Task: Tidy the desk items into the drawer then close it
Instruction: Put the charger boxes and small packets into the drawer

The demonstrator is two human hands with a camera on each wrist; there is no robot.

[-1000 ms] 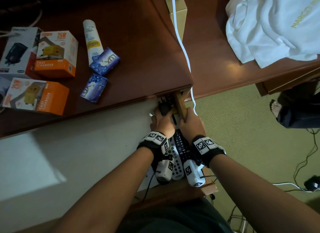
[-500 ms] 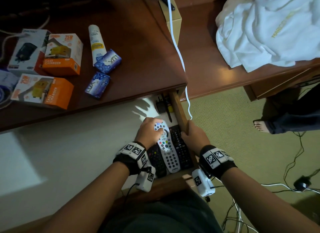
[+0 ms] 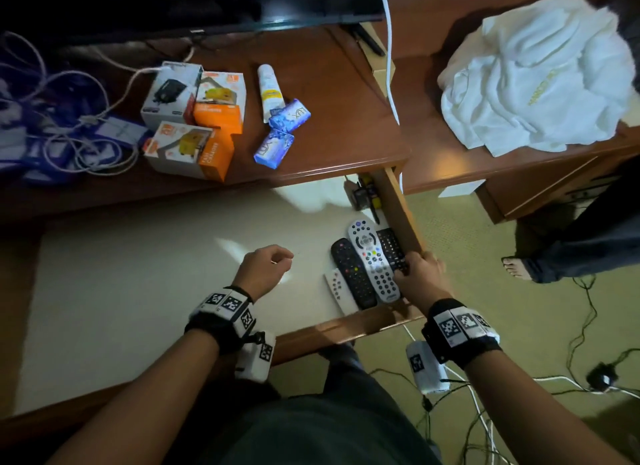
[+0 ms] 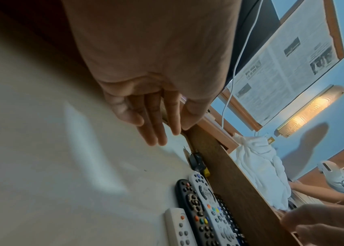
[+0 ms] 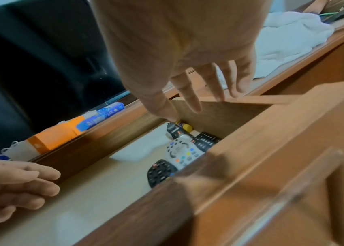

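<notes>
Your right hand covers the near end of the black remote against the drawer wall, so you can't tell if a fingertip touches it; fingers hang loose and spread over the wall's top edge, gripping nothing. Small dark bits in the drawer's far corner are too murky to name. Your left hand hovers over bare drawer floor, fingers straight, holding nothing. The grey remote lies at 3 o'clock from it, well apart. The soaps, tube and boxes sit on the desk, around 12 o'clock.
</notes>
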